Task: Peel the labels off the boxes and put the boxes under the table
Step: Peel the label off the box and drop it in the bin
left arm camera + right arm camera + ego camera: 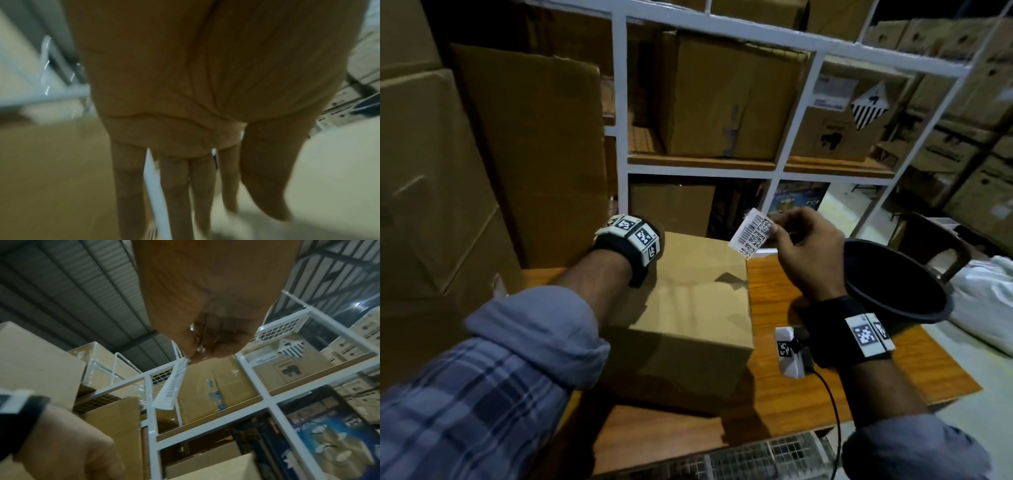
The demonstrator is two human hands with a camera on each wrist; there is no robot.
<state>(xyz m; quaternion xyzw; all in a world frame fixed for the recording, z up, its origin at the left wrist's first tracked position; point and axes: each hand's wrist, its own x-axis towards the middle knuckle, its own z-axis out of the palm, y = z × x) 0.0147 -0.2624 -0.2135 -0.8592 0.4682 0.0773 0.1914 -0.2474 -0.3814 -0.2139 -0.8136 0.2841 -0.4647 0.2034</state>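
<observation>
A plain brown cardboard box (688, 308) sits on the wooden table (825, 377). My right hand (801, 246) is raised above the box's far right corner and pinches a white barcode label (751, 232) between thumb and fingers, clear of the box. The right wrist view shows that label (172, 386) hanging from the curled fingertips (197, 352). My left arm reaches over the box's far left edge, and the hand itself is hidden behind its wrist band (630, 240). In the blurred left wrist view the left hand (174, 178) points down with straight fingers and holds nothing.
A white metal rack (621, 137) full of cartons stands just behind the table. Tall cartons (431, 171) crowd the left side. A black round basin (893, 281) overhangs the table's right edge, with a white bundle (983, 301) beyond it. A wire mesh (756, 455) lies below the near edge.
</observation>
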